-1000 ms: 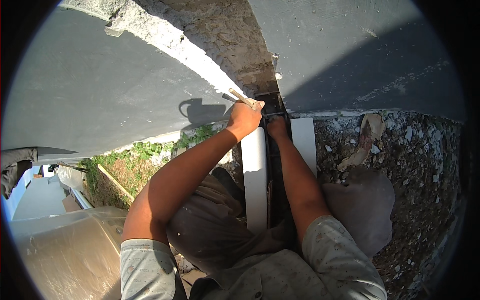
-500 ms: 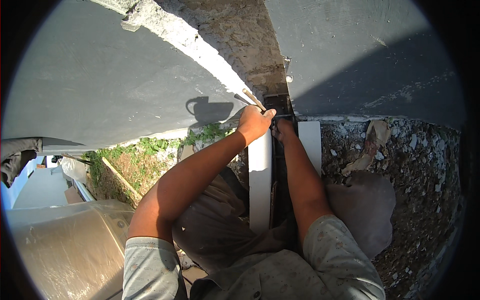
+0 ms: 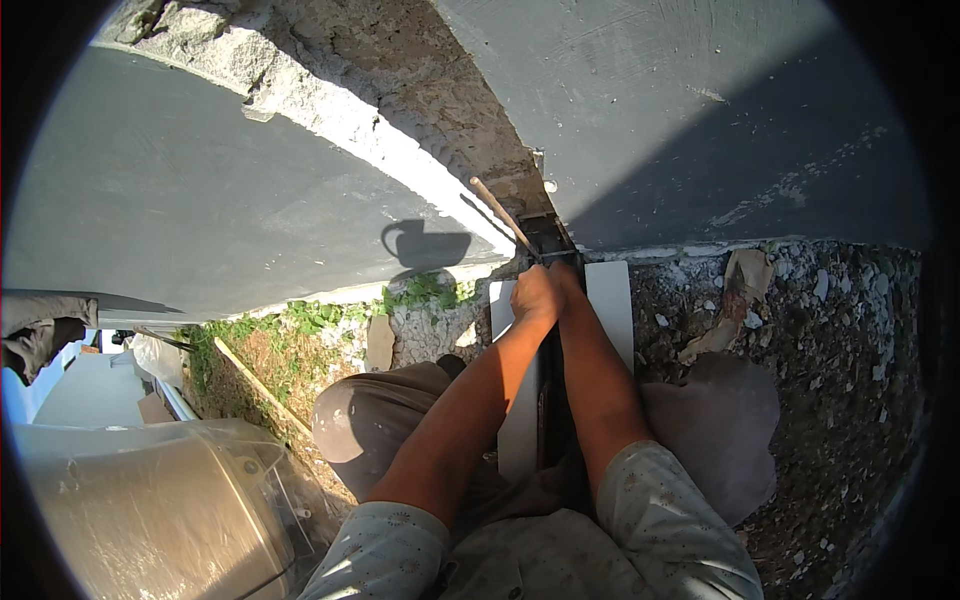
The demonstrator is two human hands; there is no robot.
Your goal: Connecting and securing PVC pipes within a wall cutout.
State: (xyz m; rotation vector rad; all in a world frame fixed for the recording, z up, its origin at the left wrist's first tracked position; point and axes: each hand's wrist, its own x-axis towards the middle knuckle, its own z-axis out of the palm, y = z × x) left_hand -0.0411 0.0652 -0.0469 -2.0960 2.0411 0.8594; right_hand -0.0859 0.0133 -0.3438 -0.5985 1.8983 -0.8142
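Note:
My left hand (image 3: 538,293) is closed, its knuckles up, at the foot of a channel cut in the wall. Pressed beside it, my right hand (image 3: 566,279) has its fingers mostly hidden. What either holds is hidden. A thin brownish rod (image 3: 500,212) slants up and left from just above my hands, leaning across the channel's lower edge; whether a hand touches it cannot be seen. Under my hands runs a dark, narrow frame (image 3: 546,232) with thin crossbars. It lies between a white board (image 3: 518,440) on the left and another white board (image 3: 610,310) on the right.
Grey wall panels (image 3: 250,190) flank the rough channel (image 3: 400,60). Rubble (image 3: 830,400) covers the ground on the right. At left are weeds (image 3: 420,290), a wooden stick (image 3: 260,385) and a large plastic-wrapped tan object (image 3: 150,490). A cup-shaped shadow falls on the left wall.
My left hand has come down and in against my right, its elbow drawn inward. More of the brownish rod shows above my hands. The view has shifted, and my left knee shows more.

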